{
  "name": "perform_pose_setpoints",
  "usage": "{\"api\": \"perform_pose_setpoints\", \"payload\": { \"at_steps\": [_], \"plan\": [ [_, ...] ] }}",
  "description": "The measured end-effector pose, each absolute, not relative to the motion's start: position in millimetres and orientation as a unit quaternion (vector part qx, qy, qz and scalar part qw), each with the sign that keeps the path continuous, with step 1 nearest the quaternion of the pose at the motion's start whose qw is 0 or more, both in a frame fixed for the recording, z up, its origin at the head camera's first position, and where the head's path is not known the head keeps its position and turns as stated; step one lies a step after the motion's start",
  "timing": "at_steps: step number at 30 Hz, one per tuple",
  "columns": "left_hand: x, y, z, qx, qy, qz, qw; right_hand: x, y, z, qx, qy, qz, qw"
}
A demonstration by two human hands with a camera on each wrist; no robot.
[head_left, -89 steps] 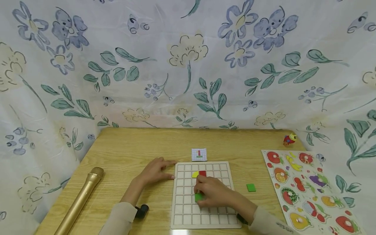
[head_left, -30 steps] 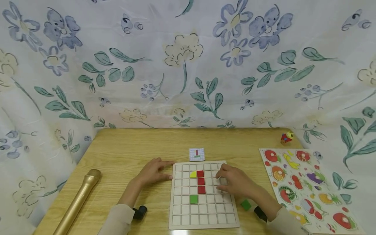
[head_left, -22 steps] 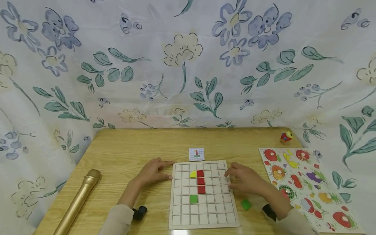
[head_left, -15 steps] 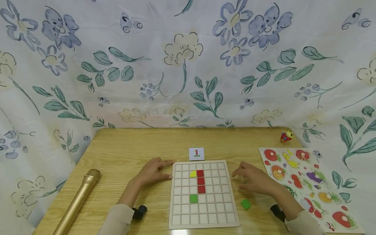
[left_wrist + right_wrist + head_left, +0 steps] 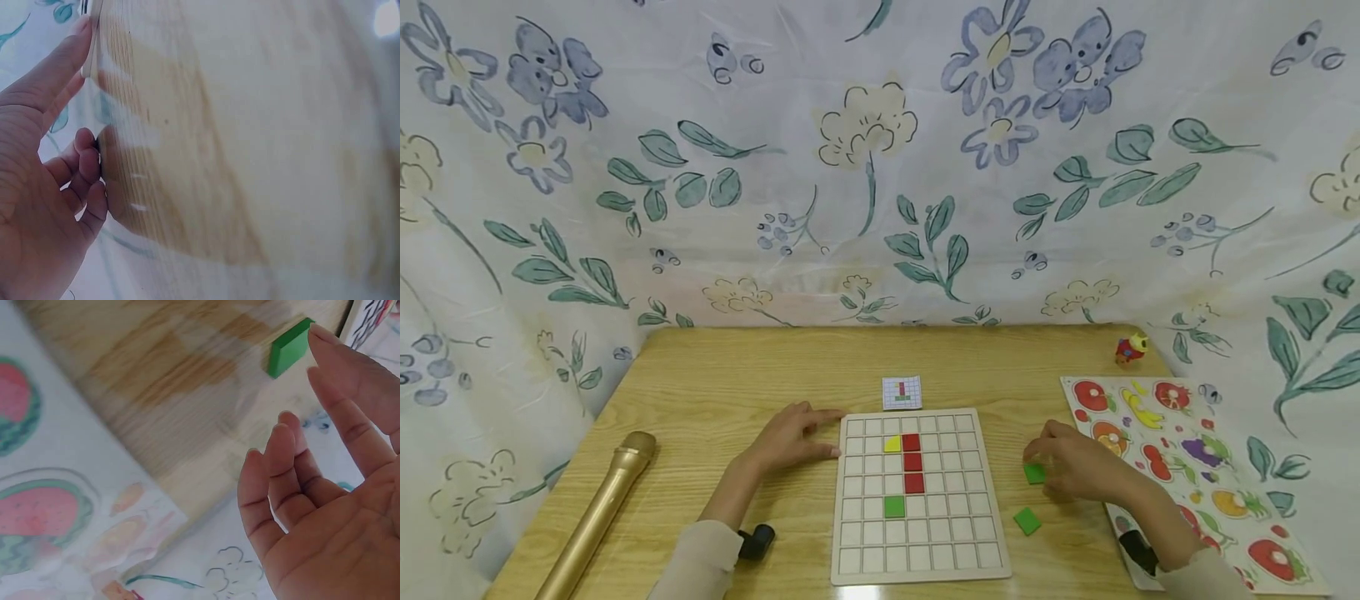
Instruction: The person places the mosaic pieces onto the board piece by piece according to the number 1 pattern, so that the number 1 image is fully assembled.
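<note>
My left hand (image 5: 793,439) rests at the left edge of a square wooden grid board (image 5: 951,533), its index finger at the far corner and its thumb on the side. On the board sit a yellow piece with a curved edge (image 5: 892,445), several red square tiles in a column (image 5: 913,462) and a green square tile (image 5: 894,507). Right of the board my right hand (image 5: 1075,467) reaches down over another green tile (image 5: 1034,474). In the right wrist view its thumb and index fingertips are right beside that tile (image 5: 290,350), fingers extended. A further green tile (image 5: 1027,521) lies nearer me.
A small grid card (image 5: 902,393) with a coloured pattern lies behind the board. To the right is a fruit puzzle board (image 5: 1217,492), partly under my right forearm, with a small toy figure (image 5: 1131,349) behind it. A gold microphone (image 5: 602,500) lies at the left.
My right hand has left the green tile on the board, uncovering the red column, and moved right to a loose green tile on the table. The left hand has stayed at the board's edge.
</note>
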State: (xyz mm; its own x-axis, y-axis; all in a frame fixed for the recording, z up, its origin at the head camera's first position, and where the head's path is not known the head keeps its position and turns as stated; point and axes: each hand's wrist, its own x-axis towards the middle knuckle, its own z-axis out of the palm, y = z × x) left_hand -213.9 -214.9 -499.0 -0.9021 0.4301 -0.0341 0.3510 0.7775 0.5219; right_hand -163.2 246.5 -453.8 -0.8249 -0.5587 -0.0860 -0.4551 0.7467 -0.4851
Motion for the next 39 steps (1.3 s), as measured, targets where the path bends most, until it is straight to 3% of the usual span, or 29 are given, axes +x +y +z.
{"api": "perform_pose_setpoints", "payload": {
  "at_steps": [39],
  "plan": [
    [-211.6, -215.1, -498.5, 0.208, 0.939, 0.263, 0.075, -161.5, 241.9, -468.4, -0.273, 0.939, -0.195, 0.071]
  ]
}}
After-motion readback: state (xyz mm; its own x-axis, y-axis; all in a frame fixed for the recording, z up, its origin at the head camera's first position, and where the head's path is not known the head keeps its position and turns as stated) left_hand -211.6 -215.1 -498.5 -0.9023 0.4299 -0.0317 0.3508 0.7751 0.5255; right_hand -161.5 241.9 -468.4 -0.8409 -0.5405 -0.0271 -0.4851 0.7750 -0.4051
